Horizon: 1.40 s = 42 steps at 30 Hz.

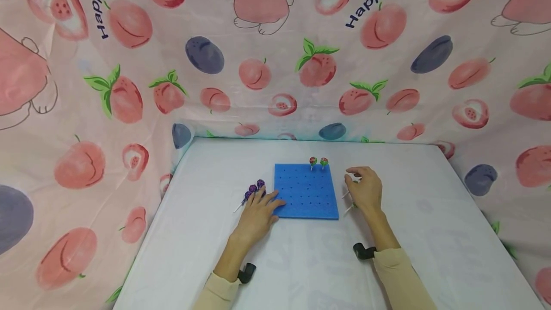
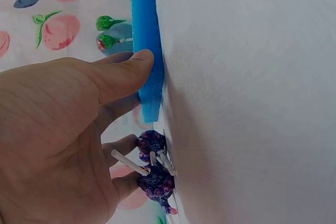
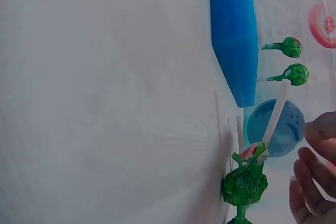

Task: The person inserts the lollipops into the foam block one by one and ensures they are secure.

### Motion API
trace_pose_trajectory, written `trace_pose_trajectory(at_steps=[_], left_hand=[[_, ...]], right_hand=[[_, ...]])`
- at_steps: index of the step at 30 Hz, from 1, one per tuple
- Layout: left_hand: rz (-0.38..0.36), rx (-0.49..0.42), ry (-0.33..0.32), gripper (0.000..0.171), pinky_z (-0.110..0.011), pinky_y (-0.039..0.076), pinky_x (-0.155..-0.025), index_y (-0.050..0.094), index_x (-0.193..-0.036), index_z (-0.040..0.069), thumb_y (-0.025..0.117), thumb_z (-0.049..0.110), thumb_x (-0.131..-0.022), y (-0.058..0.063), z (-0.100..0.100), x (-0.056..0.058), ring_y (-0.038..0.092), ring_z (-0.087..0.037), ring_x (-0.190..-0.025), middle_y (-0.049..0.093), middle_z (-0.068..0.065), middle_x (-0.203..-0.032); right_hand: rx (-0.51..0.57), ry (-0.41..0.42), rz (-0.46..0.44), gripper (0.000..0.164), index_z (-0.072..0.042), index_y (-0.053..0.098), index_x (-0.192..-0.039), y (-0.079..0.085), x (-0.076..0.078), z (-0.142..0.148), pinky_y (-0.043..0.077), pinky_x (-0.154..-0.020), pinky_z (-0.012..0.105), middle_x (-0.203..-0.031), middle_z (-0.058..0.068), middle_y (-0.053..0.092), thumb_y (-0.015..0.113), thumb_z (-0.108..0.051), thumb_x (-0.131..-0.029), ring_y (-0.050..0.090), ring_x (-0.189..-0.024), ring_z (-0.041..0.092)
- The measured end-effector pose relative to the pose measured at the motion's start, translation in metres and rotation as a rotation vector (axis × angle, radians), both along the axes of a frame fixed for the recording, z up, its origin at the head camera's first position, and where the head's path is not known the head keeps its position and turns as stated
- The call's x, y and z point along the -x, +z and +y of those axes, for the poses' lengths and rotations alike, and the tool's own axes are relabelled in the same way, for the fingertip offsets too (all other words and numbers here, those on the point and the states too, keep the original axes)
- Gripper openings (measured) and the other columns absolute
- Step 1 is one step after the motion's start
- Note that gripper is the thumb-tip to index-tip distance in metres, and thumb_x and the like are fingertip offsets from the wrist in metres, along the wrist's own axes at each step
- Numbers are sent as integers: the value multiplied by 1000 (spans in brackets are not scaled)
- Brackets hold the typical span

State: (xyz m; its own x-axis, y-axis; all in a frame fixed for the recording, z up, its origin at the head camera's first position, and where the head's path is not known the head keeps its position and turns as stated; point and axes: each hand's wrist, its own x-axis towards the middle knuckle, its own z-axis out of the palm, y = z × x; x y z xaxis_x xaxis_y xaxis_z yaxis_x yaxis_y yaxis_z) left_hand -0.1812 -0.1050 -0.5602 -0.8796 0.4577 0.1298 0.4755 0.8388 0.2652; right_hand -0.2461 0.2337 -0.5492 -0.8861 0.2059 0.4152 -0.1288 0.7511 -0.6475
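Note:
A blue foam board [image 1: 303, 191] with rows of small holes lies on the table. My left hand [image 1: 256, 214] rests at its front left corner, thumb [image 2: 142, 61] against the edge and fingers spread. Beside that hand several purple-wrapped lollipops [image 1: 252, 188] lie together, fingertips right at them. Two green and red lollipops [image 1: 324, 161] stand upright along the board's far edge, towards the right. My right hand [image 1: 366, 189] is held to the right of the board, fingers bent, thumb apart, nothing between them. Under it lie green-wrapped lollipops [image 3: 245, 184] with white sticks, partly hidden in the head view.
The table [image 1: 301, 267] wears a white cover. A pink cloth [image 1: 275, 61] printed with peaches hangs behind it and at both sides. Dark wrist-worn devices [image 1: 365, 251] sit near both sleeves.

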Motion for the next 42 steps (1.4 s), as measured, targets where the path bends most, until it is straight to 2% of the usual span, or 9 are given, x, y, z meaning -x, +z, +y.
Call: trace_pose_trajectory(at_steps=[10,20,30,38,42], left_hand=[[-4,-2,-3,44,-65,27,-121,64,-142,27,74,24,-99,2,0,0,26,-41,-155,46,-6,-162],[4,-7,-9,44,-65,27,-121,64,-142,27,74,24,-99,2,0,-1,27,-42,-155,47,-7,-161],[9,-7,-7,44,-65,27,-121,64,-142,27,74,24,-99,1,0,-1,27,-42,-155,47,-7,-161],[6,-1,-10,44,-65,27,-121,64,-142,27,74,24,-99,1,-1,-1,27,-42,-155,47,-8,-161],[5,-4,-9,44,-65,27,-121,64,-142,27,74,24,-99,3,-1,-1,27,-42,-155,47,-8,-161]], right_hand=[[-14,-52,-158,23,-4,78,-111,-1,-8,12,53,-78,53,-112,18,71,74,-18,-93,67,-100,36],[-60,-36,-293,34,1,73,-120,1,-13,20,54,-75,53,-114,25,69,72,-23,-96,68,-97,39],[-82,-12,-315,37,2,72,-122,-3,-10,24,55,-77,53,-113,24,72,71,-24,-96,70,-96,39],[-120,9,-341,29,1,74,-115,-3,-5,25,55,-66,44,-104,21,76,70,-21,-96,71,-84,33],[-133,0,-329,26,1,75,-111,-4,-3,24,55,-65,43,-101,19,77,71,-20,-95,72,-83,33]])
